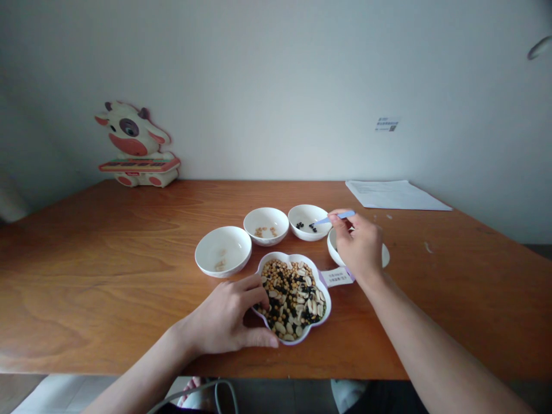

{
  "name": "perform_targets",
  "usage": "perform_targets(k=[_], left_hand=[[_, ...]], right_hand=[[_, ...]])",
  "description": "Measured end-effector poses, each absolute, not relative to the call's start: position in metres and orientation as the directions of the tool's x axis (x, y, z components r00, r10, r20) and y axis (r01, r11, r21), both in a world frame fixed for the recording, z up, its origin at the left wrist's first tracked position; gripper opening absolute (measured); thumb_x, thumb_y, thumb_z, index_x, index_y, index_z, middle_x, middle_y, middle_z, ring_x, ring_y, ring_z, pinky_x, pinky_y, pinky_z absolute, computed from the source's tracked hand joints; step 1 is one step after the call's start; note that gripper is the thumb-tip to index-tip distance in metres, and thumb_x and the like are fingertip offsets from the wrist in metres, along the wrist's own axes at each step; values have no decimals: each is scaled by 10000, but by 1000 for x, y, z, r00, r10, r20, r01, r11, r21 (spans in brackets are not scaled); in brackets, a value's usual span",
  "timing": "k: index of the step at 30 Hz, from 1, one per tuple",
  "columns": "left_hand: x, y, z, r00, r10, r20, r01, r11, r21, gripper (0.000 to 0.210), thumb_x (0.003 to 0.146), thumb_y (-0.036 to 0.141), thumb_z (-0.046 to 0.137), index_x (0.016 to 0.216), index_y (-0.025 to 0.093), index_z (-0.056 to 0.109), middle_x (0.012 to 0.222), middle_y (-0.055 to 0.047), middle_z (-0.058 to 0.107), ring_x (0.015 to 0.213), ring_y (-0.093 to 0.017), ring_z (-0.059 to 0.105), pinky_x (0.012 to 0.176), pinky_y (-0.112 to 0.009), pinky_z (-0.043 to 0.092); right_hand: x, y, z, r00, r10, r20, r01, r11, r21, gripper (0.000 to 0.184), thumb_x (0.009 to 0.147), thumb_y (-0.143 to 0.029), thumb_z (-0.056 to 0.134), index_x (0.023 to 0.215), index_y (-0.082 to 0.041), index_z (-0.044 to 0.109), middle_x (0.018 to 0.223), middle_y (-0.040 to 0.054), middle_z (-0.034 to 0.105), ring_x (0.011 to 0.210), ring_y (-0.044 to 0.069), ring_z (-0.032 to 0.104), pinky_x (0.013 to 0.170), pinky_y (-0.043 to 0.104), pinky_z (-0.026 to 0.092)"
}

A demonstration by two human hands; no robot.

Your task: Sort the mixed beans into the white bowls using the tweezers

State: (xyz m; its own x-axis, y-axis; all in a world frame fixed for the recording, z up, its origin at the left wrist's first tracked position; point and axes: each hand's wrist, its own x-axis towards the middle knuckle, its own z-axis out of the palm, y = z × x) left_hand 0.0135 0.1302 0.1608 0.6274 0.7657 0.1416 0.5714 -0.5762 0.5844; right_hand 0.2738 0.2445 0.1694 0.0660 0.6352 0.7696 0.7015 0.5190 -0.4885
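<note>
My left hand (235, 313) grips the left rim of a white, flower-shaped dish (326, 310), thumb outside and fingers bent over the edge. The dish holds a mix of peanuts, yellow beans and black beans. Pinched in my right hand (360, 244) are light-blue tweezers (324, 220), their tip over a white bowl (295, 231) with several black beans. Partly hidden behind that hand is another white bowl (385, 257); its contents cannot be seen. Further left stand a bowl (280, 234) of yellow beans and a bowl (200, 256) with a few pale peanuts.
A labelled tag (337, 277) sticks out from the dish's right side. White papers (397, 194) lie at the back right of the wooden table (107, 276). At the back left stands a cow-shaped toy keyboard (140, 167). A cable (228, 386) hangs below the front edge.
</note>
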Motion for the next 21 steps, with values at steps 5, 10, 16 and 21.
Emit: perform_targets(k=[5,10,16,21], left_hand=[[14,131,161,633,759,149,563,-584,584,398,839,534,734,877,160,604,926,-28,572,792,-174,545,653,-266,408],[14,131,161,631,762,143,568,-580,583,395,837,529,739,882,161,603,932,-26,574,791,-172,547,661,-267,415],[14,130,161,632,762,140,572,-580,580,408,847,554,715,881,161,607,928,-35,578,784,-173,547,653,-265,419],[13,131,160,630,761,157,566,-588,577,444,857,595,680,875,156,613,914,-46,577,769,-177,544,633,-262,415]], right_hand=[[276,248,167,75,680,729,769,426,-477,231,888,-309,572,858,-161,746,758,91,751,649,247,675,619,307,438],[276,248,165,61,699,713,784,408,-468,217,885,-296,572,875,-165,745,778,92,756,660,247,676,626,308,440],[273,244,169,11,639,769,737,514,-439,210,902,-300,574,853,-158,720,757,75,740,630,205,652,606,286,443],[263,232,172,-177,646,742,486,713,-505,194,929,-311,570,858,-175,689,798,45,732,617,153,624,562,255,445]])
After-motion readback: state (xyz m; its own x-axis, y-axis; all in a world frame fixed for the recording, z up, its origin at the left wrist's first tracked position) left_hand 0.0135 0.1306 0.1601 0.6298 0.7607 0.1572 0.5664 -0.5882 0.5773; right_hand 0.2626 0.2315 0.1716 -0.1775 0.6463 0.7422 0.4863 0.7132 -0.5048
